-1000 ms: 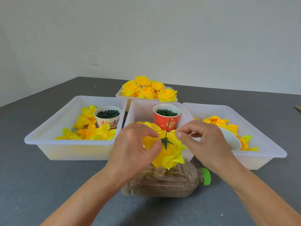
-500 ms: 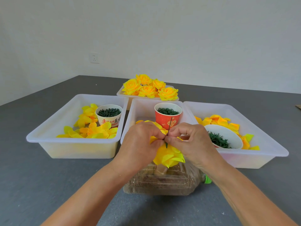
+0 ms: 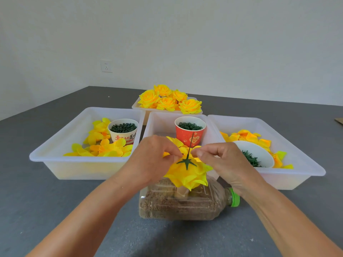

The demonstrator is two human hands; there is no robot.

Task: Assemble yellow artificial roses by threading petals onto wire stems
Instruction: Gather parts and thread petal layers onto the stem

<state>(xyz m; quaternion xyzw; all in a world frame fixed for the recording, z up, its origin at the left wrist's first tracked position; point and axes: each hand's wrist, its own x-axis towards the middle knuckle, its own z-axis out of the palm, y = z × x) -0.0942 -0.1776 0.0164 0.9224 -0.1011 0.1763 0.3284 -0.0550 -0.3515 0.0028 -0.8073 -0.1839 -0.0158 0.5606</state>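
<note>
Yellow fabric rose (image 3: 187, 173), upside down, sitting right in the middle of the shot with its green star-shaped calyx (image 3: 186, 161) on top and the thin wire stem (image 3: 190, 143) poking up out of it, leaning a bit to the right. It's perched over a clear plastic bottle (image 3: 183, 203) that lies on its side on the grey table (image 3: 46, 210), filled with something brown and grainy, green cap (image 3: 234, 197) pointing right.

Left hand (image 3: 154, 160) has its fingers curled with thumb and fingertips pinching the petals just left of the stem. Right hand (image 3: 220, 160) mirrors it from the other side, thumb and forefinger pinched together at the petals right next to the stem, other fingers bent. So both hands are closed on the rose, almost meeting at the wire.

Behind that is a white tray (image 3: 157, 123) with a red paper cup (image 3: 190, 130) full of little green rings. The left tray (image 3: 61, 145) has loose yellow petals (image 3: 104, 149) and a white printed cup (image 3: 124, 131) of dark green bits. The right tray (image 3: 297, 154) has more petals (image 3: 248, 137) plus a tipped white bowl (image 3: 259, 153) with green pieces in it. Further back, a small tray (image 3: 136, 106) with finished roses (image 3: 167, 99) piled up. There's a wall socket (image 3: 106, 66) on the white wall.
</note>
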